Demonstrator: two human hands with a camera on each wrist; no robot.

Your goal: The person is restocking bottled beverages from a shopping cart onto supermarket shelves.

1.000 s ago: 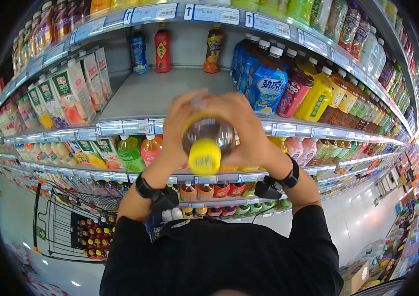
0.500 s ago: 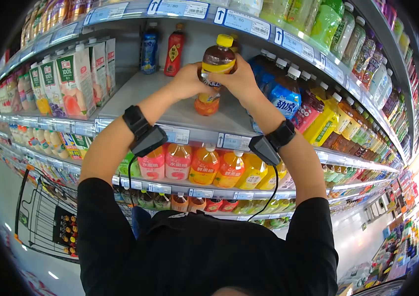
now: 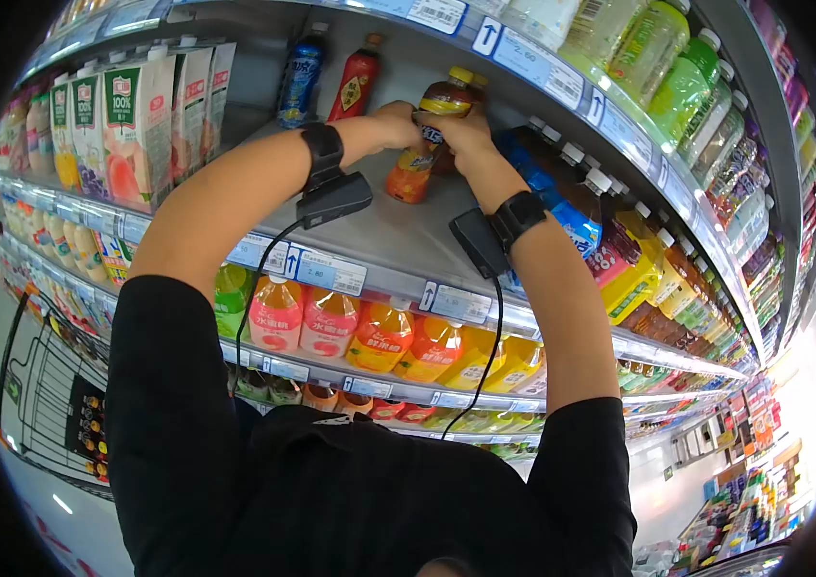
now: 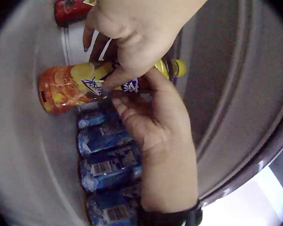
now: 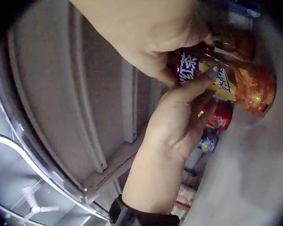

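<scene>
Both hands hold one bottle (image 3: 413, 175) with a yellow cap and an orange-and-yellow label, above the grey shelf (image 3: 336, 197). The left hand (image 3: 396, 127) grips its left side and the right hand (image 3: 462, 135) its right side. In the left wrist view, the left hand (image 4: 137, 35) and the right hand (image 4: 155, 117) lie around the label of the bottle (image 4: 61, 89). The right wrist view shows the bottle's base (image 5: 259, 92) beyond the fingers; whether it touches the shelf, I cannot tell. A similar bottle (image 3: 477, 88) stands close behind, partly hidden.
A red bottle (image 3: 358, 79) and a blue bottle (image 3: 302, 77) stand left of the hands. Blue multipacks (image 3: 576, 207) stand to the right, juice cartons (image 3: 134, 125) far left. A price-label rail (image 3: 523, 62) runs overhead. A cart (image 3: 38, 394) stands lower left.
The bottle was first held near the body, cap toward the head camera. Both hands have carried it forward over the shelf, close to the bottle at the back. The head view has shifted.
</scene>
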